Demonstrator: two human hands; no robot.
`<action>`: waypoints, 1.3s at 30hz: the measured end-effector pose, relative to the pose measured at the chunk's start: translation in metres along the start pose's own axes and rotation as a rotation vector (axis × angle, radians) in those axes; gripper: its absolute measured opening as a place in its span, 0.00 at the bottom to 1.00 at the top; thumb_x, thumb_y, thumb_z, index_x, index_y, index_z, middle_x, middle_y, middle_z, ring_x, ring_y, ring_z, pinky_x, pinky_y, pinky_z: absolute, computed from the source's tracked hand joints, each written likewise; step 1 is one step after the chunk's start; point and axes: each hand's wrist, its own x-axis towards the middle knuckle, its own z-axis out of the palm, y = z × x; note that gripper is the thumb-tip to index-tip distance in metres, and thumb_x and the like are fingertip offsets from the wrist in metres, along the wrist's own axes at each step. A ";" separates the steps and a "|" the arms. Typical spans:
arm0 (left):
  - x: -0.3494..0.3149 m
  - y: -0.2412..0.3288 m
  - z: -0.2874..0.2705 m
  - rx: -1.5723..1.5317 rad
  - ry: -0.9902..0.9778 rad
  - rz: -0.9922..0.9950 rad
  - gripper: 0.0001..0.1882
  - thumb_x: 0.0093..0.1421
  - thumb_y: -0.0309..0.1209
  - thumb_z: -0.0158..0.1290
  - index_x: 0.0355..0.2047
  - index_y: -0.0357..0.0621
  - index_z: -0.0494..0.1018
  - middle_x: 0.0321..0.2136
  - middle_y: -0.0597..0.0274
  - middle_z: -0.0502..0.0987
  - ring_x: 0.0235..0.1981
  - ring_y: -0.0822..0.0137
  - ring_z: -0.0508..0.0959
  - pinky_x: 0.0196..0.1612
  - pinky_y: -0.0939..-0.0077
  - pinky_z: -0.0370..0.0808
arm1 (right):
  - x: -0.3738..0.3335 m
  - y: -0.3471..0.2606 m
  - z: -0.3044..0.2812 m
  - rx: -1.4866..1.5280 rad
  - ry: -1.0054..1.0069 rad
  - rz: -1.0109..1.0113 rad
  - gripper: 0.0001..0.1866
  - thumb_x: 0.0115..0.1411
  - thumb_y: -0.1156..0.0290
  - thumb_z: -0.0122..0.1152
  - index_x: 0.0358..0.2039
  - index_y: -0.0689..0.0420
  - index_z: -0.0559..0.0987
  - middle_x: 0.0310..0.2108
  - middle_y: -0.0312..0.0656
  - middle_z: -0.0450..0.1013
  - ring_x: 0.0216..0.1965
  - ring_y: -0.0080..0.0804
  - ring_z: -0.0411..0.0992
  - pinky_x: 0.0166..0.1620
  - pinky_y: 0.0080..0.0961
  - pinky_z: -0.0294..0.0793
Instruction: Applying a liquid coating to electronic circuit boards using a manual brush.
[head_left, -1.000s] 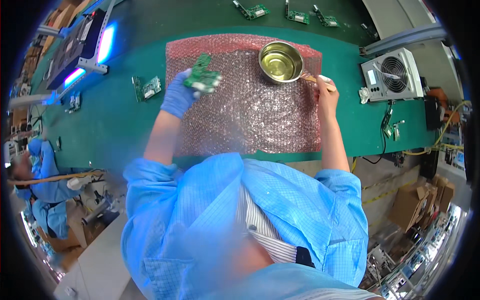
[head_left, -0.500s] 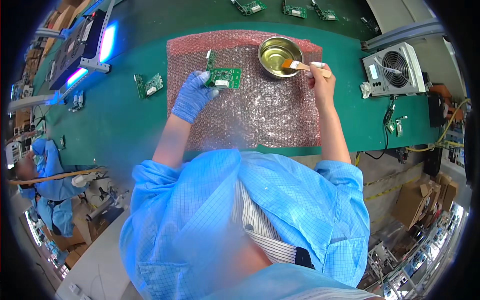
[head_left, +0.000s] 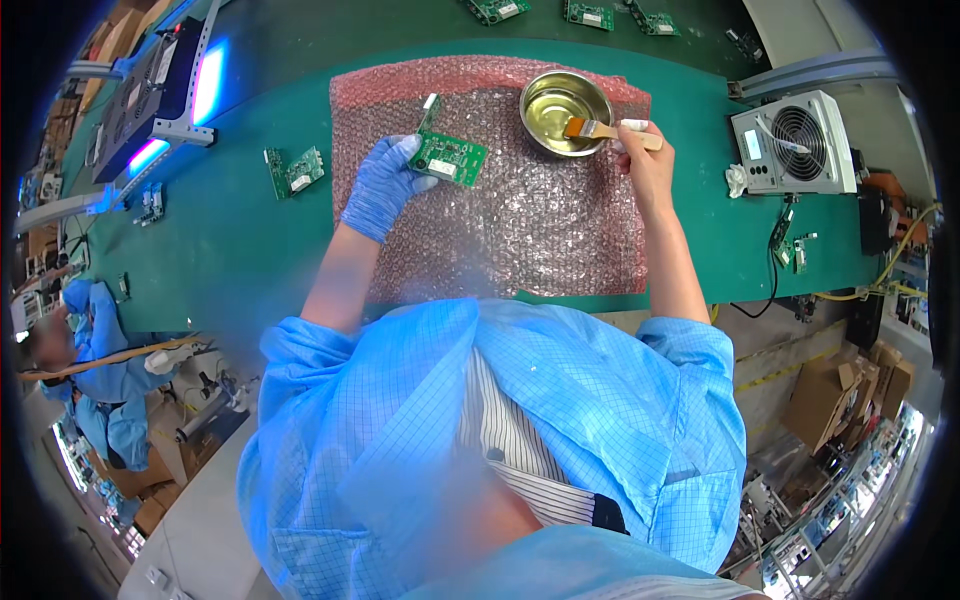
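Turned slightly since the earlier frame: green circuit board (head_left: 450,158), pinched by my blue-gloved left hand (head_left: 385,188), left of the round metal bowl (head_left: 545,95). My right hand (head_left: 650,168) holds the orange-bristled wooden brush (head_left: 608,131) over the bowl, not yet at the board.

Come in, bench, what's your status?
Left hand: holding green circuit board. Right hand: holding orange-bristled wooden brush at round metal bowl. Pink bubble wrap beneath bowl.

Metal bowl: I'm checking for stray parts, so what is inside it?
Inside the metal bowl is what looks like yellowish liquid. The orange-bristled brush, in the right hand, reaches over the bowl's right rim, hiding the patch beneath; no loose part shows elsewhere.
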 end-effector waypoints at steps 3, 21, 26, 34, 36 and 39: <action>0.004 0.006 0.004 -0.055 -0.004 -0.029 0.12 0.54 0.33 0.53 0.35 0.41 0.67 0.31 0.56 0.74 0.28 0.62 0.77 0.25 0.72 0.79 | -0.001 -0.010 -0.009 -0.016 -0.009 -0.023 0.09 0.55 0.66 0.55 0.30 0.59 0.74 0.18 0.33 0.69 0.16 0.15 0.64 0.18 0.12 0.62; 0.044 0.031 0.049 0.147 -0.256 -0.028 0.22 0.52 0.41 0.55 0.43 0.40 0.69 0.37 0.57 0.74 0.39 0.64 0.76 0.41 0.67 0.76 | -0.014 -0.072 -0.024 -0.034 -0.200 -0.122 0.12 0.56 0.65 0.56 0.37 0.59 0.76 0.23 0.32 0.70 0.22 0.14 0.64 0.24 0.12 0.61; 0.037 0.040 0.064 0.243 -0.291 -0.029 0.25 0.51 0.43 0.56 0.44 0.38 0.70 0.39 0.56 0.74 0.41 0.63 0.75 0.44 0.66 0.74 | -0.015 -0.084 -0.001 -0.046 -0.474 -0.202 0.13 0.56 0.68 0.57 0.39 0.61 0.76 0.27 0.33 0.72 0.26 0.16 0.65 0.29 0.13 0.64; 0.038 0.037 0.063 0.315 -0.386 -0.039 0.23 0.53 0.42 0.55 0.43 0.40 0.70 0.39 0.58 0.73 0.42 0.64 0.74 0.45 0.68 0.73 | -0.013 -0.085 0.023 -0.096 -0.617 -0.318 0.12 0.56 0.70 0.56 0.40 0.60 0.76 0.30 0.32 0.72 0.28 0.15 0.65 0.31 0.14 0.65; 0.037 0.038 0.064 0.342 -0.401 -0.042 0.23 0.53 0.43 0.55 0.43 0.40 0.70 0.38 0.58 0.73 0.41 0.65 0.74 0.44 0.69 0.74 | -0.014 -0.084 0.024 -0.166 -0.604 -0.249 0.12 0.55 0.67 0.57 0.38 0.60 0.76 0.30 0.34 0.73 0.31 0.17 0.67 0.34 0.17 0.66; 0.031 0.042 0.067 0.395 -0.390 -0.010 0.22 0.53 0.43 0.55 0.43 0.41 0.71 0.36 0.60 0.74 0.37 0.69 0.76 0.39 0.74 0.75 | -0.017 -0.083 0.024 -0.218 -0.563 -0.269 0.12 0.56 0.67 0.57 0.38 0.60 0.75 0.28 0.31 0.71 0.27 0.14 0.65 0.29 0.12 0.64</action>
